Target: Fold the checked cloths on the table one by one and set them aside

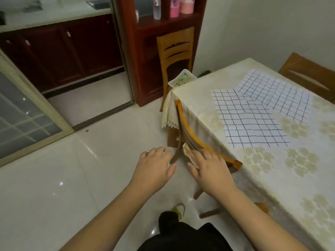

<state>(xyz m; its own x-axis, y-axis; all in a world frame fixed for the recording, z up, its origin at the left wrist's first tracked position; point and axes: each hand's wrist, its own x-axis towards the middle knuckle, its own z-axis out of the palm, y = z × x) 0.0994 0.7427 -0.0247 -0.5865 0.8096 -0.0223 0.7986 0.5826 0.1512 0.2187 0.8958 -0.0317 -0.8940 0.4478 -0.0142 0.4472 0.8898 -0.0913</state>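
Observation:
Two white cloths with a dark checked grid lie flat on the table (pixel 272 169), which wears a cream flowered tablecloth. The nearer checked cloth (pixel 250 120) overlaps the farther checked cloth (pixel 277 93) at its upper right. Both my hands are held out over the floor to the left of the table, fingers spread and holding nothing. My left hand (pixel 154 169) hovers above the tiles. My right hand (pixel 210 169) is close to the top rail of a wooden chair (pixel 195 138) pushed in at the table's left side, well short of the cloths.
A second wooden chair (pixel 175 57) stands at the table's far end with a patterned dish (pixel 181 78) on it. A third chair (pixel 308 78) is at the far right. A dark red cabinet (pixel 159 33) and a sliding door (pixel 27 115) border the glossy tiled floor.

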